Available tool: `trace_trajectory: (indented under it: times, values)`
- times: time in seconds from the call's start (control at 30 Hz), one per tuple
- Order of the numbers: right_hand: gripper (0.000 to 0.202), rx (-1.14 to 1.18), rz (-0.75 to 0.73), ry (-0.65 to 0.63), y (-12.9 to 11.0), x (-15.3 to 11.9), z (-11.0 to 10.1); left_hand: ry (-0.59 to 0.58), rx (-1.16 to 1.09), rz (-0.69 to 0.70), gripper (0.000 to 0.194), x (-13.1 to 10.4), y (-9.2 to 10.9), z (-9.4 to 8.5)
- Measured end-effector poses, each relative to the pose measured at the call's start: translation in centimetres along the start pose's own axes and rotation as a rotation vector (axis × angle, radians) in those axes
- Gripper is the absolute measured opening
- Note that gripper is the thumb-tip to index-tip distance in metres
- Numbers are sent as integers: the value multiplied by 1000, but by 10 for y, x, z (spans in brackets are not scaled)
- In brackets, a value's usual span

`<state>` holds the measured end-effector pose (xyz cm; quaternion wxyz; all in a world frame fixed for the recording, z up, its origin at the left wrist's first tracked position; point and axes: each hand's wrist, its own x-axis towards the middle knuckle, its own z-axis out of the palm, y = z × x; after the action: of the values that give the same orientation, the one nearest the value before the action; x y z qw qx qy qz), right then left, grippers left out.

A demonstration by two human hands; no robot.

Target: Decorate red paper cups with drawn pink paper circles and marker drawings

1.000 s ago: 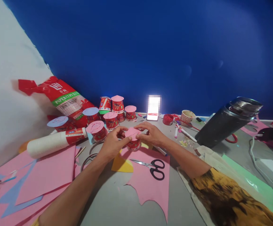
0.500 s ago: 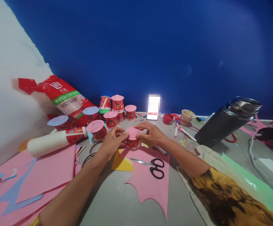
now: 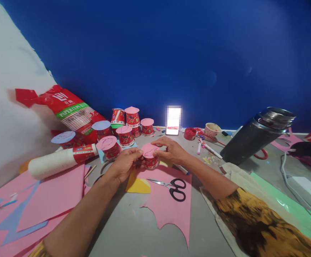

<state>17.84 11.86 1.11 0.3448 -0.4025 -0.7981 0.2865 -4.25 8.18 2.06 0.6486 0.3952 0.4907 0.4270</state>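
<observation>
A pink paper disc (image 3: 148,151) with lines drawn on it lies on top of an upside-down red paper cup (image 3: 150,164). My left hand (image 3: 124,163) pinches the disc's left edge between thumb and fingers. On the opposite side, my right hand (image 3: 171,151) is curled with thumb and index finger at the disc's right rim. The cup stands at the far edge of a cut pink sheet (image 3: 168,214). Nearer to me on that sheet lie black-handled scissors (image 3: 168,185), their blades pointing left.
Several red cups topped with paper discs (image 3: 108,143) stand to the left. Behind them lean a paper cup bag (image 3: 75,110) and a stacked cup sleeve (image 3: 56,162). A dark thermos (image 3: 257,137) tilts at right, beyond several markers (image 3: 211,150). A lit phone (image 3: 173,119) stands at the back.
The whole view has shifted slightly. Both hands stay at the disc on the cup; the left fingers have drawn closer together at its edge.
</observation>
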Motion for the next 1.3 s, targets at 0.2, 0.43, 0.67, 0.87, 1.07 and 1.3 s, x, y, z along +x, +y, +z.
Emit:
trace_trajectory:
  times: [0.2, 0.43, 0.67, 0.87, 1.07, 1.3]
  values:
    - [35, 0, 2, -3, -1, 0, 0, 2, -14, -5, 30, 1, -1, -1]
    - [40, -53, -3, -9, -7, -2, -3, 10, -18, 6, 32, 2, -2, -1]
    - [52, -216, -85, 56, -2, -5, 10, 13, -16, 19, 35, 2, -2, 0]
    - [52, -250, -127, 73, 4, -7, 15, 16, -4, 23, 40, 3, -3, -2]
    - [51, -233, -108, 81, 2, -5, 14, 3, 2, 29, 41, 3, -3, -1]
    - [49, -117, -72, 68, -3, -5, 11, -3, 10, 42, 37, 4, -4, -2]
